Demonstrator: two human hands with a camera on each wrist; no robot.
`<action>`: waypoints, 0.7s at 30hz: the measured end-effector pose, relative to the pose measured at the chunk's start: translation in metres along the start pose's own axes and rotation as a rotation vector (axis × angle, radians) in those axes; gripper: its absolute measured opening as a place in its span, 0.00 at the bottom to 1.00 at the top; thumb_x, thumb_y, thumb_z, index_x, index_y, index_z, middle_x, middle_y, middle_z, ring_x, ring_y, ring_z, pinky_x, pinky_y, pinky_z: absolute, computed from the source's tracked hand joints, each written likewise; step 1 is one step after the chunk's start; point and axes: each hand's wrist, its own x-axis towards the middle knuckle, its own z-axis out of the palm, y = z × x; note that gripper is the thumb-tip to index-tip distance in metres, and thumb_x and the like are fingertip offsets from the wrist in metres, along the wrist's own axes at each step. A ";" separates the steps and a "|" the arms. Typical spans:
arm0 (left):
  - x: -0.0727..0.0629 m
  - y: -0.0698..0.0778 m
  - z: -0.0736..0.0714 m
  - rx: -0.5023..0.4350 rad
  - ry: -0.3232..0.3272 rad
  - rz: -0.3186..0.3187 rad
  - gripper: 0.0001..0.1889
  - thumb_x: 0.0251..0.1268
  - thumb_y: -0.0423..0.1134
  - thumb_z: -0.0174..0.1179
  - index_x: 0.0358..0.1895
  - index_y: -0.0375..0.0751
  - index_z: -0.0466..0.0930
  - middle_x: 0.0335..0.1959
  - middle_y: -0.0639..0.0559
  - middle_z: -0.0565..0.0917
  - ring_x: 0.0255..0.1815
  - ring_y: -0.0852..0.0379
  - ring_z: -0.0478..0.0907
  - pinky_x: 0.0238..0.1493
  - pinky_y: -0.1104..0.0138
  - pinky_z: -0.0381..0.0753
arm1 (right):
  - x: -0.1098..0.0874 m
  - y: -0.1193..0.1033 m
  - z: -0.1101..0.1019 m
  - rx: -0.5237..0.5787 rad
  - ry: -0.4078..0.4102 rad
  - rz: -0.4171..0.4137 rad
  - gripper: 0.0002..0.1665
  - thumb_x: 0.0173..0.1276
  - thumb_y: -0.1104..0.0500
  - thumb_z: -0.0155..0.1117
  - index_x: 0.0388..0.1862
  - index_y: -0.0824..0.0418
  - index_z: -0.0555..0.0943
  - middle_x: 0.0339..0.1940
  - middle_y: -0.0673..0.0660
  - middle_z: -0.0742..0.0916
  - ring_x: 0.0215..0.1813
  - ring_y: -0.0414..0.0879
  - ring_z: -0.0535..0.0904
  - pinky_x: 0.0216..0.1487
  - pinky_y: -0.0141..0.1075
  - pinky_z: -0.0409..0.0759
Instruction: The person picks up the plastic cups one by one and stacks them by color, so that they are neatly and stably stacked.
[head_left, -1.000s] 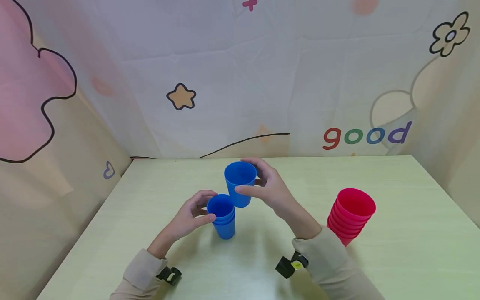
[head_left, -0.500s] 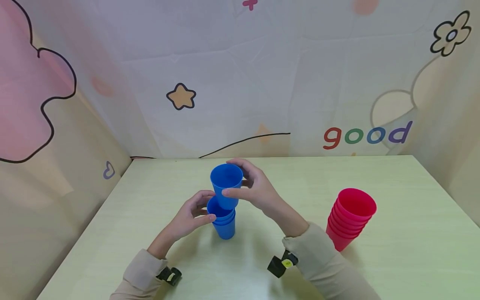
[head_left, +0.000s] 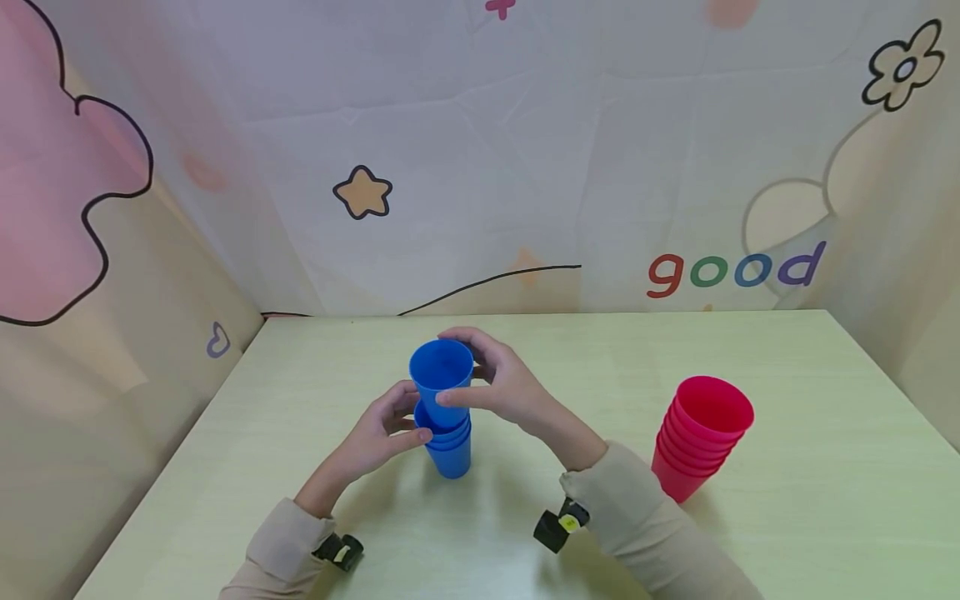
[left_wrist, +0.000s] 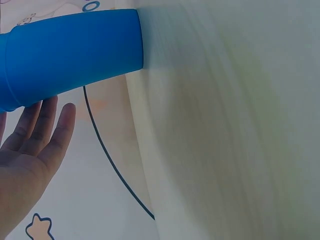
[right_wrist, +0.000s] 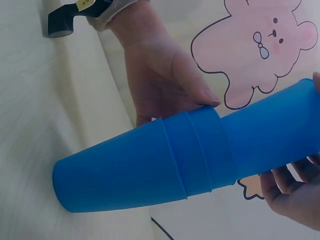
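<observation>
A stack of blue cups [head_left: 450,460] stands upright on the table [head_left: 322,367], left of the middle in the head view. My left hand [head_left: 375,429] holds it near the rim, thumb on the near side and fingers behind. Above it, my right hand [head_left: 510,387] grips one more blue cup [head_left: 433,398] between thumb and fingers. In the right wrist view this cup [right_wrist: 280,127] has its lower end inside the mouth of the stack [right_wrist: 120,170], most of its wall still showing. The left wrist view has the stack's lower wall [left_wrist: 80,47] and my left fingers touching it.
To the right on the table stands a stack of several red cups [head_left: 697,442], nested and mouth up, near my right forearm. A printed cloth backdrop [head_left: 465,167] hangs behind the table's far edge and along its sides.
My right hand has moved left and then down with its blue cup, from beside the stack to over and into its mouth. My left hand and the stack have stayed in place.
</observation>
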 end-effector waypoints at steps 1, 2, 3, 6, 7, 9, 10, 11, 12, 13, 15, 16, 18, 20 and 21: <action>0.000 0.000 0.000 -0.001 -0.002 0.001 0.29 0.59 0.38 0.60 0.62 0.38 0.60 0.59 0.37 0.70 0.58 0.40 0.69 0.54 0.51 0.70 | 0.000 0.001 0.000 -0.008 -0.015 -0.006 0.38 0.55 0.62 0.66 0.64 0.62 0.63 0.61 0.60 0.71 0.60 0.56 0.68 0.57 0.50 0.68; 0.000 0.000 0.000 -0.002 -0.003 0.003 0.29 0.59 0.37 0.60 0.62 0.38 0.60 0.59 0.37 0.70 0.58 0.40 0.69 0.54 0.50 0.70 | 0.000 0.002 -0.001 -0.014 -0.028 -0.013 0.38 0.55 0.61 0.66 0.64 0.62 0.63 0.61 0.59 0.71 0.61 0.55 0.68 0.57 0.49 0.68; 0.000 0.000 0.000 -0.005 -0.006 0.007 0.29 0.59 0.37 0.60 0.61 0.37 0.60 0.59 0.36 0.70 0.57 0.40 0.69 0.54 0.50 0.70 | 0.000 0.003 -0.001 -0.023 -0.039 -0.015 0.38 0.55 0.60 0.66 0.64 0.62 0.63 0.61 0.59 0.71 0.61 0.55 0.68 0.57 0.49 0.68; 0.000 0.000 -0.001 -0.006 -0.012 0.015 0.29 0.59 0.37 0.60 0.62 0.37 0.60 0.59 0.36 0.70 0.57 0.39 0.69 0.53 0.50 0.70 | 0.000 0.004 -0.002 -0.049 -0.064 -0.018 0.39 0.54 0.58 0.67 0.64 0.62 0.63 0.61 0.59 0.71 0.61 0.54 0.67 0.57 0.49 0.68; 0.000 0.000 -0.001 -0.007 -0.013 0.017 0.29 0.59 0.36 0.60 0.62 0.37 0.60 0.58 0.36 0.70 0.57 0.39 0.69 0.53 0.49 0.70 | 0.000 0.005 -0.003 -0.055 -0.069 -0.015 0.39 0.54 0.57 0.67 0.64 0.62 0.63 0.61 0.59 0.71 0.61 0.54 0.67 0.57 0.49 0.68; 0.001 0.000 -0.002 -0.009 -0.017 0.026 0.29 0.59 0.36 0.60 0.62 0.37 0.60 0.58 0.36 0.70 0.57 0.39 0.69 0.53 0.49 0.71 | 0.000 0.006 -0.003 -0.070 -0.077 -0.004 0.39 0.54 0.56 0.68 0.64 0.61 0.64 0.61 0.58 0.72 0.60 0.53 0.67 0.57 0.48 0.68; 0.001 0.000 -0.002 -0.010 -0.017 0.030 0.29 0.59 0.36 0.60 0.62 0.37 0.59 0.58 0.36 0.71 0.57 0.39 0.69 0.53 0.49 0.71 | -0.001 0.007 -0.003 -0.078 -0.083 0.002 0.39 0.54 0.56 0.68 0.64 0.61 0.64 0.60 0.58 0.72 0.60 0.53 0.68 0.56 0.48 0.69; 0.000 -0.001 -0.002 -0.009 -0.017 0.032 0.29 0.59 0.36 0.60 0.62 0.36 0.60 0.58 0.35 0.71 0.56 0.39 0.70 0.52 0.49 0.71 | -0.001 0.008 -0.003 -0.086 -0.089 0.011 0.39 0.54 0.56 0.68 0.64 0.61 0.64 0.60 0.58 0.72 0.60 0.53 0.68 0.56 0.48 0.69; 0.000 -0.001 -0.002 -0.009 -0.017 0.035 0.29 0.59 0.36 0.60 0.62 0.36 0.60 0.57 0.35 0.71 0.56 0.39 0.70 0.52 0.50 0.71 | -0.001 0.010 -0.003 -0.093 -0.093 0.021 0.39 0.54 0.56 0.68 0.64 0.60 0.64 0.60 0.57 0.73 0.59 0.53 0.68 0.55 0.47 0.70; 0.000 -0.001 -0.002 -0.010 -0.017 0.035 0.29 0.59 0.36 0.60 0.62 0.36 0.60 0.57 0.35 0.71 0.56 0.39 0.70 0.52 0.50 0.71 | -0.001 0.011 -0.003 -0.102 -0.098 0.030 0.38 0.54 0.57 0.68 0.64 0.60 0.64 0.59 0.57 0.73 0.59 0.52 0.69 0.54 0.46 0.70; 0.000 -0.001 -0.002 -0.010 -0.018 0.036 0.28 0.59 0.35 0.60 0.62 0.36 0.60 0.57 0.35 0.71 0.56 0.39 0.70 0.52 0.50 0.72 | -0.001 0.013 -0.003 -0.113 -0.107 0.043 0.38 0.54 0.57 0.68 0.63 0.60 0.65 0.58 0.56 0.74 0.58 0.52 0.69 0.54 0.45 0.70; 0.000 -0.001 -0.002 -0.009 -0.018 0.035 0.28 0.59 0.36 0.60 0.61 0.36 0.60 0.57 0.35 0.72 0.56 0.39 0.71 0.52 0.50 0.72 | -0.001 0.015 -0.003 -0.114 -0.112 0.047 0.38 0.54 0.57 0.68 0.63 0.60 0.65 0.58 0.56 0.74 0.58 0.51 0.69 0.54 0.45 0.70; 0.000 -0.001 -0.002 -0.008 -0.017 0.033 0.28 0.59 0.36 0.60 0.61 0.36 0.61 0.56 0.36 0.72 0.55 0.40 0.71 0.52 0.51 0.72 | 0.000 0.017 -0.003 -0.120 -0.119 0.052 0.38 0.54 0.58 0.68 0.63 0.60 0.65 0.57 0.56 0.75 0.57 0.50 0.69 0.54 0.44 0.70; 0.001 -0.001 -0.002 -0.007 -0.017 0.032 0.27 0.59 0.36 0.60 0.60 0.36 0.61 0.56 0.36 0.72 0.55 0.40 0.71 0.52 0.52 0.72 | 0.000 0.020 -0.004 -0.122 -0.129 0.051 0.37 0.54 0.58 0.68 0.63 0.60 0.66 0.57 0.55 0.75 0.57 0.50 0.69 0.54 0.44 0.70; 0.001 -0.002 -0.002 -0.007 -0.017 0.032 0.27 0.59 0.36 0.60 0.60 0.35 0.61 0.56 0.36 0.72 0.55 0.40 0.71 0.52 0.52 0.72 | 0.001 0.022 -0.005 -0.123 -0.134 0.052 0.37 0.53 0.59 0.68 0.63 0.60 0.66 0.57 0.55 0.75 0.57 0.49 0.69 0.54 0.44 0.70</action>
